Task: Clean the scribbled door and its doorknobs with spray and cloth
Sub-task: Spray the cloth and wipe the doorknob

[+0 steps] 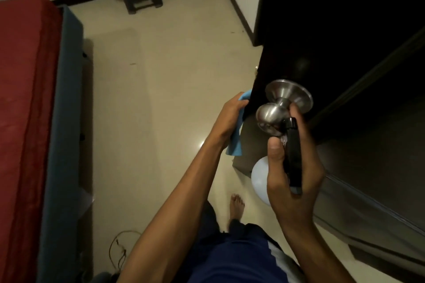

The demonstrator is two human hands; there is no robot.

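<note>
Steel doorknob (272,119) on dark door (322,41), blue cloth (234,142), black-headed spray bottle (292,156)

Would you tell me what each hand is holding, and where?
Left hand grips the blue cloth near its top; right hand grips the spray bottle at its black head.

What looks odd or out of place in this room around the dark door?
A thin tangled cord lies loose on the cream tile floor beside the red-covered bed, a possible trip hazard near the bare foot. Nothing looks spilled or broken.
</note>
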